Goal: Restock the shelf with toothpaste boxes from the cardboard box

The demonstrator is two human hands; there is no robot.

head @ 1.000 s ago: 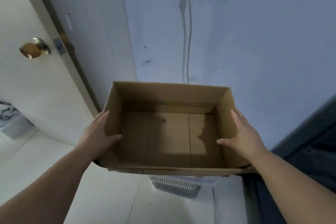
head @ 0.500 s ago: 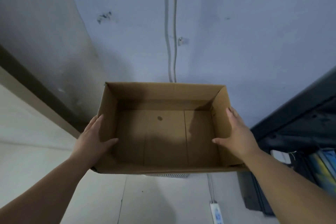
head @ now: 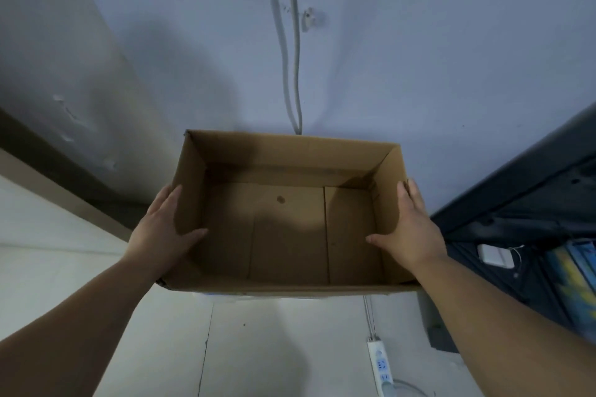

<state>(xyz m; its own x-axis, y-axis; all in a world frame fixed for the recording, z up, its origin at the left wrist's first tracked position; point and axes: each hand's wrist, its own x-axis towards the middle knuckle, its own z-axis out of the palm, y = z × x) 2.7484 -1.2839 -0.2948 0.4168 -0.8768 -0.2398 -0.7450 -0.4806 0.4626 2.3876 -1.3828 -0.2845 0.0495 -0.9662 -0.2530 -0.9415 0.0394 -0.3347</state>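
Above the pale floor (head: 274, 348), the cardboard box (head: 290, 158) hangs level between both hands, its bare brown bottom showing. The left hand (head: 161, 232) grasps the left wall, fingers flat outside, thumb hooked inside. The right hand (head: 409, 229) clamps the right wall the same way. Two cables (head: 290, 58) run down the wall behind the box. A white power strip (head: 382, 364) lies on the floor below. A dark shelf (head: 516, 203) stands just right of the box, holding blurred blue-and-yellow packs (head: 574, 274). Compared with half a second ago, the grip is unchanged, while more of the power strip and shelf shows.
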